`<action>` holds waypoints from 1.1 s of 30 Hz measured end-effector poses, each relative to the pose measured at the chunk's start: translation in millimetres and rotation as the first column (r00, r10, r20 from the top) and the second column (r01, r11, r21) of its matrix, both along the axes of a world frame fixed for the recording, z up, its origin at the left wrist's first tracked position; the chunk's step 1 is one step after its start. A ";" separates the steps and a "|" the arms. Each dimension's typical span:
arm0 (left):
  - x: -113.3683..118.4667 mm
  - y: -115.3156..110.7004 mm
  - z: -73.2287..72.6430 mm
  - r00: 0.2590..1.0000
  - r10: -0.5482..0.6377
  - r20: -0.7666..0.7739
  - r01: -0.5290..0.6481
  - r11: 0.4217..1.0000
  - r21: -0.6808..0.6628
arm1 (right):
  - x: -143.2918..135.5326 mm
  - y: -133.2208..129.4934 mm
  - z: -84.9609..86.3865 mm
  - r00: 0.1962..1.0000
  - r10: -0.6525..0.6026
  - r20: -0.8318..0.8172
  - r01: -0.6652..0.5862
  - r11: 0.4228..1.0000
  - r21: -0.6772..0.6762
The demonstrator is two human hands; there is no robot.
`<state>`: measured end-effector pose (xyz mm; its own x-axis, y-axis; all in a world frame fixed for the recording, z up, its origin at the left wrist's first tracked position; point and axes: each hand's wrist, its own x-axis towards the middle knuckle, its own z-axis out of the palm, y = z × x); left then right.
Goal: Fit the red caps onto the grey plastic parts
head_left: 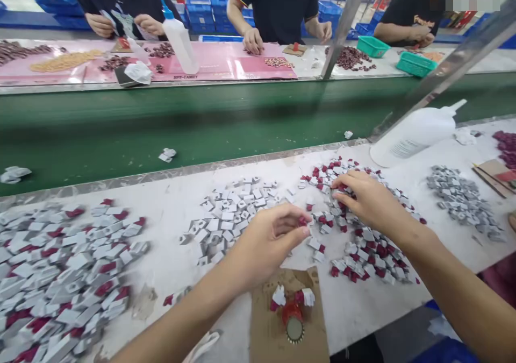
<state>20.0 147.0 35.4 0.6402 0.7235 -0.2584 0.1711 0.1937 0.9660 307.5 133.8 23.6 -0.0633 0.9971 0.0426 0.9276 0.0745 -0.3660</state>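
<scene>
My left hand (278,236) is closed, its fingertips and thumb pinched on a small maroon piece (302,221). My right hand (365,199) reaches over a pile of small white-and-maroon plastic parts (374,253). Its thumb and forefinger are a little apart, with parts beneath them and nothing visible held. Left of my left hand lies a heap of white block-shaped plastic pieces (226,218). Below it rests a cardboard piece (264,331) bearing a red-wrapped, toothed metal cap (294,328) and a few white-and-maroon parts (279,297).
A big heap of white pieces with maroon ends (68,266) covers the left side. Grey parts (463,199) and a white squeeze bottle (415,134) are at right. Beyond a green belt (242,115), several people work at a pink-covered bench (226,56). A metal post (346,24) rises there.
</scene>
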 end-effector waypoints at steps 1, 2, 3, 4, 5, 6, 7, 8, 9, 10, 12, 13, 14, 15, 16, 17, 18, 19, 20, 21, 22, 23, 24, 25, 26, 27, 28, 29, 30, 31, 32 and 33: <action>7.9 -3.3 -0.6 1.000 -0.014 0.005 0.014 1.000 -0.002 | 2.1 -9.4 -1.8 1.000 -0.002 0.007 0.002 1.000 0.011; 14.7 -5.0 -0.1 1.000 -0.019 -0.004 0.019 1.000 -0.003 | 2.4 -17.3 -2.1 1.000 -0.011 0.009 0.011 1.000 0.026; 20.4 -5.6 1.4 1.000 -0.014 -0.015 0.014 1.000 -0.005 | 0.6 -24.5 -0.4 1.000 -0.027 0.000 0.027 0.998 0.052; 25.0 -6.0 3.5 1.000 -0.002 -0.021 0.001 1.000 -0.012 | -3.2 -31.9 3.1 0.999 -0.046 -0.028 0.049 0.994 0.093; 28.5 -6.7 5.7 1.000 0.013 -0.019 -0.014 1.000 -0.027 | -9.0 -40.1 8.0 0.994 -0.065 -0.084 0.076 0.988 0.134; 31.0 -8.1 7.8 0.999 0.031 -0.007 -0.032 0.998 -0.049 | -16.2 -49.2 13.5 0.982 -0.081 -0.171 0.108 0.982 0.155; 32.4 -10.5 9.4 0.999 0.050 0.014 -0.049 0.996 -0.078 | -24.1 -59.4 18.8 0.954 -0.092 -0.286 0.137 0.980 0.142; 33.2 -13.9 10.4 0.997 0.069 0.039 -0.065 0.992 -0.109 | -31.9 -70.0 23.0 0.905 -0.103 -0.414 0.155 0.983 0.094; 33.5 -18.3 10.7 0.994 0.086 0.068 -0.076 0.988 -0.138 | -38.8 -80.4 25.3 0.834 -0.121 -0.538 0.156 0.988 0.019; 33.6 -23.5 10.3 0.990 0.100 0.097 -0.084 0.984 -0.159 | -44.4 -89.9 25.4 0.745 -0.153 -0.650 0.146 0.987 -0.064; 33.6 -35.2 8.2 0.985 0.109 0.137 -0.088 0.984 -0.152 | -50.9 -104.0 19.7 0.529 -0.244 -0.813 0.120 0.970 -0.213; 33.6 -41.2 6.7 0.984 0.108 0.142 -0.092 0.989 -0.119 | -52.3 -108.3 15.0 0.413 -0.298 -0.860 0.109 0.954 -0.279; 33.6 -46.9 5.1 0.985 0.106 0.138 -0.097 0.993 -0.070 | -52.9 -111.0 9.9 0.305 -0.351 -0.885 0.083 0.936 -0.342; 33.6 -52.0 3.4 0.986 0.103 0.131 -0.102 0.995 -0.014 | -52.8 -112.6 5.1 0.214 -0.392 -0.895 0.035 0.918 -0.394; 33.5 -56.3 1.8 0.987 0.101 0.125 -0.107 0.993 0.040 | -52.4 -113.7 1.0 0.140 -0.423 -0.895 -0.026 0.902 -0.430; 33.2 -59.4 0.2 0.987 0.099 0.125 -0.111 0.990 0.091 | -51.8 -114.6 -2.3 0.081 -0.442 -0.893 -0.085 0.890 -0.448; 32.9 -61.4 -1.3 0.987 0.094 0.129 -0.111 0.984 0.136 | -51.2 -115.6 -4.8 0.031 -0.457 -0.889 -0.132 0.880 -0.456; 32.6 -62.2 -2.7 0.987 0.084 0.134 -0.106 0.979 0.173 | -50.7 -116.6 -6.8 -0.015 -0.470 -0.882 -0.160 0.872 -0.462; 32.4 -62.0 -4.0 0.989 0.069 0.134 -0.096 0.974 0.205 | -50.3 -117.7 -8.3 -0.061 -0.483 -0.874 -0.164 0.868 -0.468; 32.5 -60.9 -5.0 0.990 0.050 0.129 -0.079 0.969 0.236 | -49.9 -118.7 -9.7 -0.103 -0.499 -0.861 -0.155 0.863 -0.481; 32.7 -59.3 -5.6 0.992 0.024 0.120 -0.055 0.963 0.262 | -49.7 -119.5 -11.1 -0.141 -0.516 -0.845 -0.149 0.855 -0.498; 33.0 -57.2 -5.8 0.994 -0.004 0.110 -0.028 0.959 0.283 | -49.6 -119.9 -12.5 -0.172 -0.533 -0.828 -0.154 0.845 -0.512; 33.3 -54.8 -5.5 0.994 -0.032 0.100 0.001 0.955 0.296 | -49.4 -120.0 -14.0 -0.197 -0.550 -0.812 -0.167 0.835 -0.525; 33.4 -52.2 -4.7 0.994 -0.059 0.091 0.029 0.951 0.306 | -49.3 -119.9 -15.7 -0.215 -0.564 -0.797 -0.179 0.825 -0.535; 33.2 -49.0 -3.4 0.993 -0.093 0.077 0.063 0.945 0.320 | -49.0 -119.8 -17.7 -0.223 -0.573 -0.789 -0.180 0.819 -0.544; 32.5 -45.1 -1.8 0.990 -0.129 0.056 0.103 0.935 0.339 | -48.7 -120.0 -19.7 -0.215 -0.577 -0.788 -0.162 0.817 -0.553; 31.5 -39.9 -0.3 0.987 -0.162 0.018 0.144 0.919 0.366 | -48.4 -120.7 -21.8 -0.187 -0.575 -0.796 -0.115 0.818 -0.564; 30.4 -33.2 0.8 0.983 -0.178 -0.042 0.180 0.898 0.401 | -48.3 -122.2 -23.7 -0.140 -0.570 -0.809 -0.037 0.820 -0.571; 29.3 -24.8 1.1 0.979 -0.159 -0.128 0.199 0.875 0.442 | -48.4 -124.4 -25.1 -0.079 -0.563 -0.822 0.058 0.821 -0.568; 28.8 -14.6 0.2 0.969 -0.090 -0.232 0.196 0.850 0.489 | -48.9 -127.5 -25.6 -0.012 -0.558 -0.829 0.150 0.819 -0.554; 29.1 -2.9 -2.1 0.938 0.023 -0.345 0.179 0.820 0.543 | -49.9 -131.1 -25.2 0.048 -0.558 -0.828 0.226 0.814 -0.535; 30.5 9.9 -5.7 0.878 0.159 -0.451 0.167 0.782 0.600 | -51.3 -135.1 -23.7 0.091 -0.561 -0.823 0.276 0.808 -0.521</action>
<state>50.5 156.9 29.6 0.5670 0.8233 -0.0256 0.6157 -0.4029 0.6772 256.2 -1.3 -0.2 0.3102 0.8334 -0.4573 -0.2454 -0.3946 -0.8855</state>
